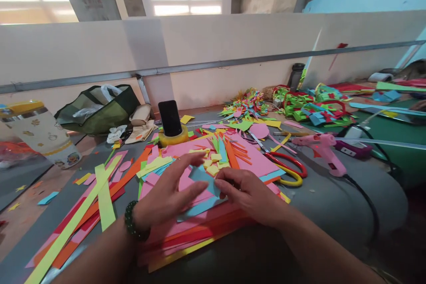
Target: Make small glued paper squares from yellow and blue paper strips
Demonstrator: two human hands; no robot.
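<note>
My right hand point(246, 193) pinches the corner of a blue piece of paper point(203, 178) between thumb and fingers. To its left, my left hand point(168, 188) is open, thumb and fingers spread apart at the other side of the blue piece; its thumb tip lies close to the paper. Under both hands lies a stack of coloured sheets point(186, 230), pink, orange, red and yellow. Small yellow paper pieces point(213, 166) and thin orange strips point(234, 153) sit on the stack just beyond my fingers. A green bead bracelet circles my left wrist.
Scissors point(289, 168) with red and yellow handles lie right of the stack. Farther right is a pink glue gun point(328, 151) with its cable. A phone point(169, 117) leans upright at a tape roll point(173, 136). Long paper strips point(104, 195) and a cup point(41, 133) are left.
</note>
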